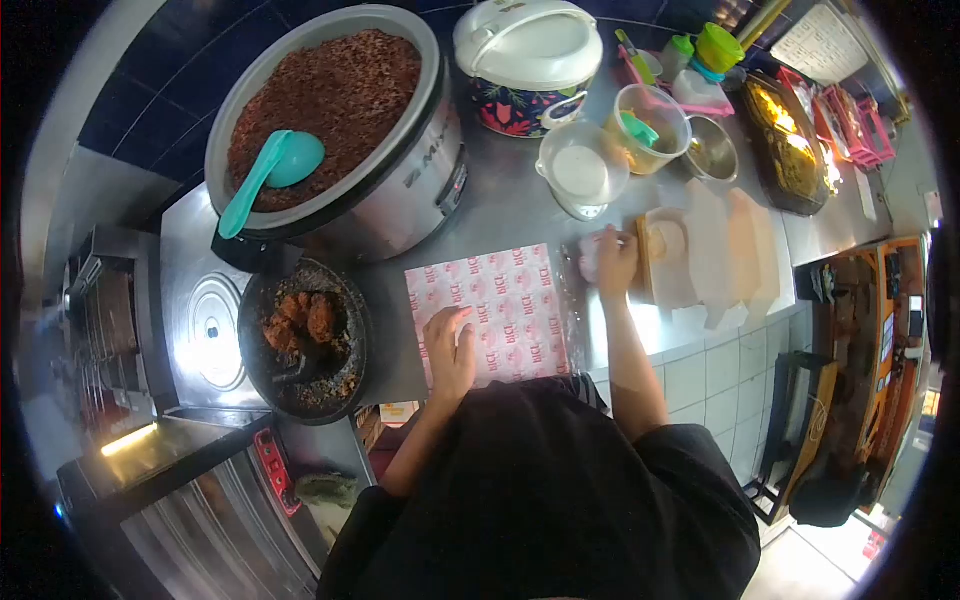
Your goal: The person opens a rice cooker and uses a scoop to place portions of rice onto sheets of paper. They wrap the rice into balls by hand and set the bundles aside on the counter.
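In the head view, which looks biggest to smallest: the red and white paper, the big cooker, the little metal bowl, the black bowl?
1. Big cooker
2. Paper and black bowl: too alike to rank
3. Little metal bowl

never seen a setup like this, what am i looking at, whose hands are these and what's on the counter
There's no robot: one person is working bare-handed, and this single picture comes from their head camera, looking forward and down. On the metal counter are a big cooker of dark, grainy food, a pan with browned pieces, printed paper and an open box. The left hand is over the paper, holding nothing visible; the right hand is at something small and pale, too blurred to name.
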The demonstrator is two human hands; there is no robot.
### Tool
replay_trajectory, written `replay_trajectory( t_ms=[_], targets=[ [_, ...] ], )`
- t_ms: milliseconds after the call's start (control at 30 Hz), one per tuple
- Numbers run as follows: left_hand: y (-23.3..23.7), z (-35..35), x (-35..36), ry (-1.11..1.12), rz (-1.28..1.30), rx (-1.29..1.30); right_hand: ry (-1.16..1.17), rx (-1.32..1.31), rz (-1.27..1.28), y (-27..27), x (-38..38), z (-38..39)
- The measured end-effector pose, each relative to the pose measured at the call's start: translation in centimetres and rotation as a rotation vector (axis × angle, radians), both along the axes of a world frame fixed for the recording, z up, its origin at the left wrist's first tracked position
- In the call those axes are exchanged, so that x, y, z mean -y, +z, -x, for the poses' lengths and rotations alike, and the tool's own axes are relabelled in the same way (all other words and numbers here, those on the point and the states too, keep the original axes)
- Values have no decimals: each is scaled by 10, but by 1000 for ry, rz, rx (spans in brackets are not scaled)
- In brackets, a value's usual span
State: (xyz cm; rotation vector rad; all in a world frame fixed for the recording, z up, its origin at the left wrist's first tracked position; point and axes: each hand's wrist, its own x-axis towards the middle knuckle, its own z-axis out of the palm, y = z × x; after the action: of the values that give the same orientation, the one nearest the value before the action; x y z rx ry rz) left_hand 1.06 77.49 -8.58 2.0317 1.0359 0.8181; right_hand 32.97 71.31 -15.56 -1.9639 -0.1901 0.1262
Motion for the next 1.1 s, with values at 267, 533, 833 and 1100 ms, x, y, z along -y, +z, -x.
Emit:
replay_trajectory(
  t_ms=[267,533,833,1100],
  targets=[
    [56,-4,-43,151,-183,46,76,870,393,12,-9,-6],
    [256,21,-186,377,-768,-471,368,698,752,34,-14,-14],
    [259,16,-273,114,-385,-987,531,330,739,40,2,8],
    [263,22,-269,177,-429,-985,652,-412,-127,63,-74,30]
  ],
)
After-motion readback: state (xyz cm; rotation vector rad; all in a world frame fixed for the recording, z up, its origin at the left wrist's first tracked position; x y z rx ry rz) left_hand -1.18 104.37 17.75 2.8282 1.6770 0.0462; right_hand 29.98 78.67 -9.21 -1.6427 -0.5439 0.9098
